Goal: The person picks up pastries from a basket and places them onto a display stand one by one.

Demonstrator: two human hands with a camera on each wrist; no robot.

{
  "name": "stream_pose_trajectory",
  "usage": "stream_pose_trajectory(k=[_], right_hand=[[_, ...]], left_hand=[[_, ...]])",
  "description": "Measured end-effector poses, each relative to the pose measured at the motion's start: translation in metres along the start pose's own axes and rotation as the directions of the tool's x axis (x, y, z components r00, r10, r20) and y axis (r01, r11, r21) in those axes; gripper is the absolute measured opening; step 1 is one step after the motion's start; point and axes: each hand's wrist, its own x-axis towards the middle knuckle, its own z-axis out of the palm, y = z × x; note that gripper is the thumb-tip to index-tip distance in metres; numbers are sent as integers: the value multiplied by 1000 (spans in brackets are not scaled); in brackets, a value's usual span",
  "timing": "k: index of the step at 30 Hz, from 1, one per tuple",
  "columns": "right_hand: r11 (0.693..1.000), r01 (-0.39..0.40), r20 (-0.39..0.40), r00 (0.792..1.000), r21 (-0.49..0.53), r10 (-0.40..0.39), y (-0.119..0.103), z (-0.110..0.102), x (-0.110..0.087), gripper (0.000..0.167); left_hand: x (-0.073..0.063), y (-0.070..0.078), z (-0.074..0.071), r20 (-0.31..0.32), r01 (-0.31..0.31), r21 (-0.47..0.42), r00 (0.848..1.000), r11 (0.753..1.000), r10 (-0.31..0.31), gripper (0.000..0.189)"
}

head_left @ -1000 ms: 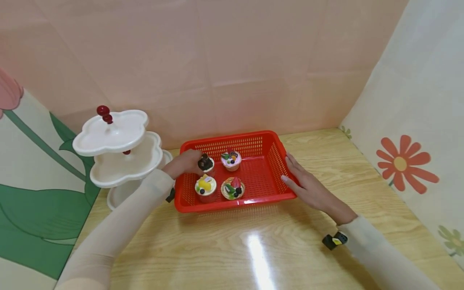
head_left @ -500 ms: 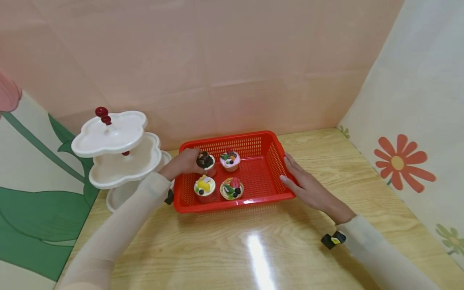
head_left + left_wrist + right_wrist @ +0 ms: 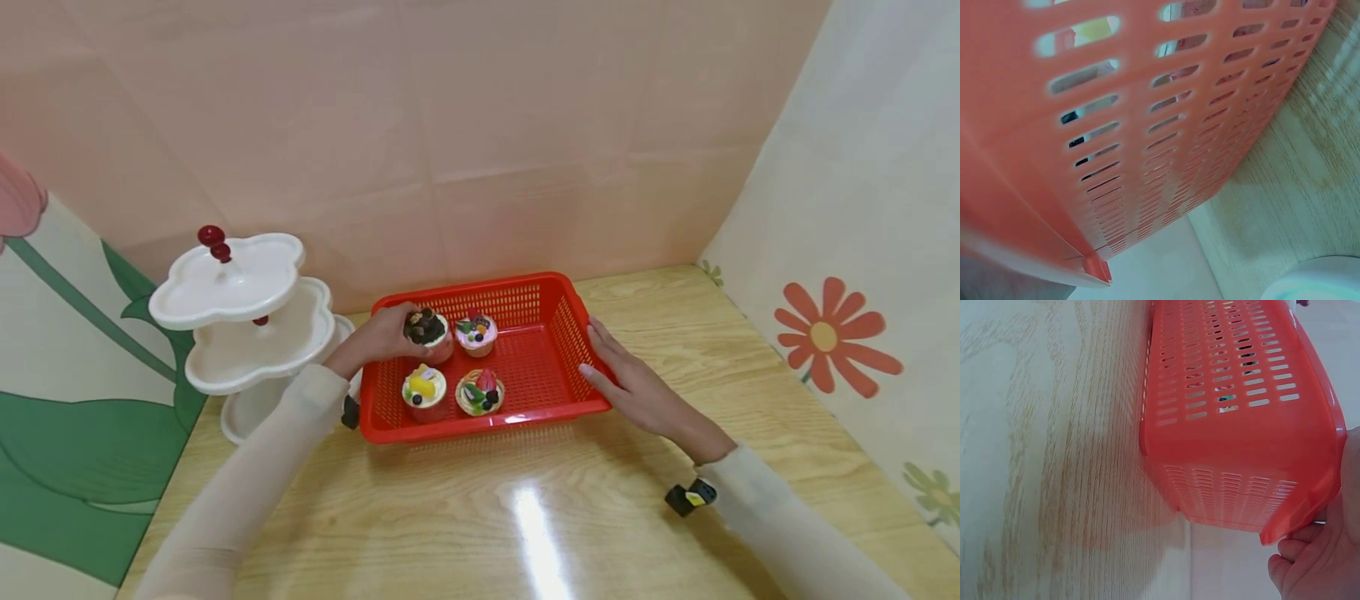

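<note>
In the head view my left hand (image 3: 386,332) grips a chocolate-topped cupcake (image 3: 427,329) by its side, at the left end of a red plastic basket (image 3: 525,412). Close to it in the basket stand a cupcake with yellow fruit (image 3: 424,392), a pink-cream cupcake (image 3: 476,333) and a strawberry-topped tart (image 3: 480,392). My right hand (image 3: 633,383) holds the basket's right rim, its thumb over the edge and its fingers along the outside. The right wrist view shows those fingers (image 3: 1297,550) under the rim. The left wrist view has only the basket's slotted wall (image 3: 1135,144); my left hand is hidden there.
A three-tier white cake stand (image 3: 258,333) with scalloped plates and a red knob stands left of the basket, behind my left forearm. The wooden table (image 3: 420,517) meets a pink backdrop behind and a flower-printed panel on the right.
The left hand has taken hold of the chocolate cupcake and raised it slightly, shifting it a little to the right. The right hand stays at the basket rim.
</note>
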Motion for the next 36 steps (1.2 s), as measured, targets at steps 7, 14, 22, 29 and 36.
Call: stream_pose_trajectory(k=[7,14,22,29,36], right_hand=[[1000,6,-5,1000,0,-6,1,0,0,73],[1000,9,-1,1000,-1,-9,1,1,0,72],[1000,14,-19,1000,4,-14,1,1,0,72],[1000,6,-26,1000,7,-6,1,2,0,71],[1000,3,-21,1000,3,-3,1,0,0,72]], left_hand=[[-1,-3,0,-32,-2,-107,999,994,-1,73],[-2,-4,-1,-30,22,-216,999,976,-30,73],[-3,-4,-1,-52,30,-257,998,966,-45,72],[-6,-5,0,-81,-5,-333,996,943,-24,66],[-11,-5,-3,-82,27,-370,995,929,-61,69]])
